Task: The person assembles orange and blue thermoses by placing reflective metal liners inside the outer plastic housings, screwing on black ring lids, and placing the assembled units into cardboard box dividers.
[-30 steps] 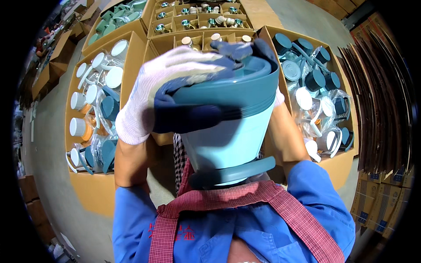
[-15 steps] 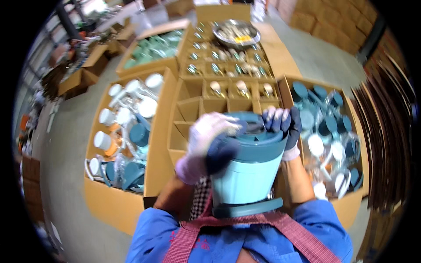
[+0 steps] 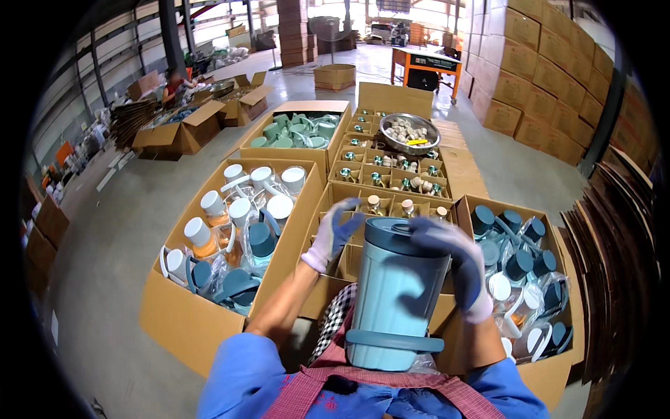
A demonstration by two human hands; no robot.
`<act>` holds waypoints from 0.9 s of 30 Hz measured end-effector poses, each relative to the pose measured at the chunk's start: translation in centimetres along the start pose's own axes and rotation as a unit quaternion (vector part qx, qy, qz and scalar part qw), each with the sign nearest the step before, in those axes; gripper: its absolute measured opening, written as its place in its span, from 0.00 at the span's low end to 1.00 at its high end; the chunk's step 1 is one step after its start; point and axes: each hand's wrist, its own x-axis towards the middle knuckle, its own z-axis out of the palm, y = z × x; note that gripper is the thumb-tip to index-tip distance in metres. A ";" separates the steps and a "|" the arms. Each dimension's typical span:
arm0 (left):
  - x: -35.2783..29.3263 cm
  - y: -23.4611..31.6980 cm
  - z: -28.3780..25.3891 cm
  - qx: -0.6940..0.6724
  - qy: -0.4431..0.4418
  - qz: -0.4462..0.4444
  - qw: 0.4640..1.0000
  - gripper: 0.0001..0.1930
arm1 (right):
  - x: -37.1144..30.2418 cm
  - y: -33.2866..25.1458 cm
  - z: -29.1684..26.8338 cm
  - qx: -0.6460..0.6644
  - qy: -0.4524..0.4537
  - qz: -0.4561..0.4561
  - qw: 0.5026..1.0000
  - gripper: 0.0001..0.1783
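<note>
A tall light-blue plastic canister with a dark teal lid stands upright in front of my chest. A teal band-like handle crosses its lower part on my side. My left hand, in a white-and-blue glove, is off the canister to the left of the lid, its fingers apart. My right hand, gloved the same way, is at the lid's right edge with fingers stretched over it. Slight blur hides whether those fingers touch the lid. The canister's base is partly hidden by my apron.
Just beyond is a divided carton of corked glass bottles. A metal bowl of corks rests on the bottle cartons. Cartons of wrapped canisters stand left and right. Flattened cardboard is stacked at far right.
My left hand has come off the lid and moved left, its fingers spreading. My right hand has turned over the lid's right side. The head view has tilted up, showing more of the hall.
</note>
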 end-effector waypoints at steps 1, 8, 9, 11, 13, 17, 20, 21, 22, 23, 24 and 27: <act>0.2 -1.0 0.7 -0.013 0.051 0.011 0.999 0.23 | 0.0 2.1 -1.2 0.066 0.092 0.073 0.991 0.25; 1.2 1.4 0.4 0.086 0.083 -0.142 0.983 0.20 | 0.6 2.0 -1.5 0.143 0.083 0.092 0.982 0.20; 0.4 1.8 1.6 -0.059 0.063 -0.045 0.995 0.22 | 0.6 3.9 -2.0 0.139 0.140 0.104 0.975 0.26; 0.6 5.3 5.4 0.033 -0.091 0.126 0.987 0.18 | 0.0 6.8 -2.6 0.167 0.171 0.264 0.934 0.40; 0.8 4.6 3.3 0.023 -0.141 0.089 0.986 0.14 | -0.2 5.9 -1.5 0.171 0.056 0.171 0.969 0.36; 1.1 4.4 3.7 0.005 0.005 -0.001 1.000 0.14 | 0.0 7.9 -2.3 0.250 0.117 0.180 0.944 0.37; 1.2 7.0 5.9 0.204 -0.118 0.203 0.951 0.13 | -0.2 8.8 -2.7 0.463 0.057 0.339 0.817 0.39; 1.6 6.3 4.3 0.154 -0.148 0.171 0.962 0.13 | -0.1 8.2 -1.9 0.353 0.038 0.293 0.888 0.37; 2.0 5.3 2.3 0.100 -0.184 0.137 0.968 0.12 | -0.2 7.7 -1.3 0.238 0.026 0.243 0.940 0.34; 1.8 5.0 0.9 0.053 -0.161 0.146 0.975 0.11 | 0.0 6.7 -1.2 0.268 -0.003 0.279 0.922 0.31; 1.3 4.7 1.0 -0.018 -0.112 0.059 0.992 0.10 | 1.4 5.6 -1.5 0.217 -0.061 0.285 0.931 0.30; 0.6 6.7 6.1 -0.032 -0.062 0.046 0.997 0.09 | 2.2 7.3 -6.2 0.128 -0.230 0.270 0.926 0.26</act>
